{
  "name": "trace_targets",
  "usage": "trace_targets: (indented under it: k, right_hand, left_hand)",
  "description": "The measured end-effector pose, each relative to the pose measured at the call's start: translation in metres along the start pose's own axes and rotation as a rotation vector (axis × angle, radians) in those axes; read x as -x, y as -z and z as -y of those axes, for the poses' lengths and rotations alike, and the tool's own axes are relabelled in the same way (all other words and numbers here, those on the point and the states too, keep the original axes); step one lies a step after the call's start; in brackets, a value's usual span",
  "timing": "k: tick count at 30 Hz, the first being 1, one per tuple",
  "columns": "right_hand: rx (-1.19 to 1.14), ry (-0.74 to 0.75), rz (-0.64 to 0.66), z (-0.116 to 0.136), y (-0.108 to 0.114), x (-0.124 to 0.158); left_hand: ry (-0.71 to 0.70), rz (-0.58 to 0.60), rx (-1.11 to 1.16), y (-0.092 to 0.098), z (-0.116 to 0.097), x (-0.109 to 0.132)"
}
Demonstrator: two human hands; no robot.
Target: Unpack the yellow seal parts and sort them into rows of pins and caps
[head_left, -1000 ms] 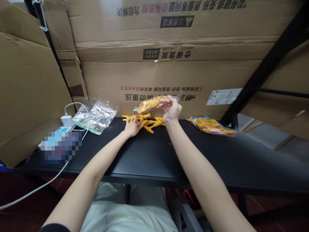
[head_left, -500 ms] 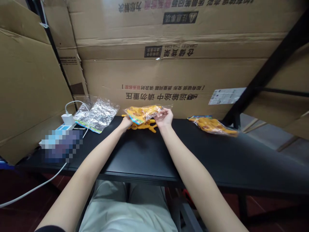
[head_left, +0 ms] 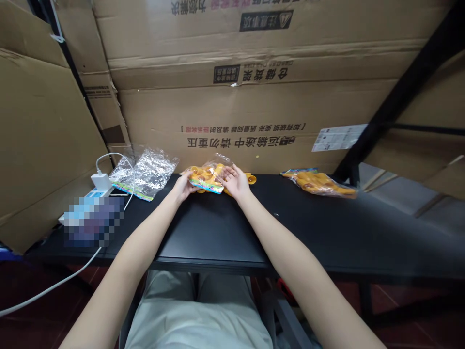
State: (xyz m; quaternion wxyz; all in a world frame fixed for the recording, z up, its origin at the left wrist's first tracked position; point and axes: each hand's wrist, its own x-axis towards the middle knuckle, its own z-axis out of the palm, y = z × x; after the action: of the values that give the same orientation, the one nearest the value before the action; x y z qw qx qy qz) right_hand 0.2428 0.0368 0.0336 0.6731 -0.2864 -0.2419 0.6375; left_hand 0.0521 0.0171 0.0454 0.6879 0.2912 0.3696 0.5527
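My left hand (head_left: 185,187) is closed on the left side of a clear plastic bag (head_left: 208,184) with a colourful printed strip along its near edge. Orange plastic pieces with round cup shapes (head_left: 220,168) show through the film. My right hand (head_left: 237,184) lies against the bag's right side with its fingers stretched and apart. Under and behind the hands are loose orange pieces on the table; one with a round cup (head_left: 252,179) shows past my right hand. The others are mostly hidden.
A flattened clear bag (head_left: 147,169) lies at left, by a white charger (head_left: 101,182) on a power strip with a cable. Another filled bag of orange pieces (head_left: 314,183) lies at right. Cardboard (head_left: 152,111) walls the black table's (head_left: 214,237) back.
The held bag has turned and come lower, its printed strip now facing me. My right hand's fingers have gone from a pinch to spread. Another loose orange piece shows at right.
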Motion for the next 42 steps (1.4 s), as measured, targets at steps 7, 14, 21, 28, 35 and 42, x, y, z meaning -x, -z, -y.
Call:
trace_targets:
  k: [7,14,21,28,35,42]
  right_hand:
    - [0.536,0.304,0.194,-0.016,0.006,-0.008]
    - [1.375,0.551,0.474,-0.028,0.019,0.001]
    - [1.472,0.691,0.475,-0.019,0.003,0.026]
    - [0.955,0.694,0.367,-0.016,-0.010,0.033]
    - [0.518,0.422,0.261,-0.015,-0.034,0.035]
    - [0.503,0.585,0.189,0.018,-0.047,0.022]
  left_hand:
    - [-0.104,-0.108,0.238,-0.016,0.006,0.005]
    - [-0.288,-0.196,0.320,-0.011,0.010,-0.001]
    - [-0.231,-0.175,0.118,-0.002,0.007,-0.003]
    - [-0.244,-0.246,-0.334,0.021,-0.006,-0.005]
    - [-0.398,-0.396,-0.642,0.013,-0.022,-0.017]
    - [-0.265,-0.089,-0.341,-0.036,-0.047,-0.027]
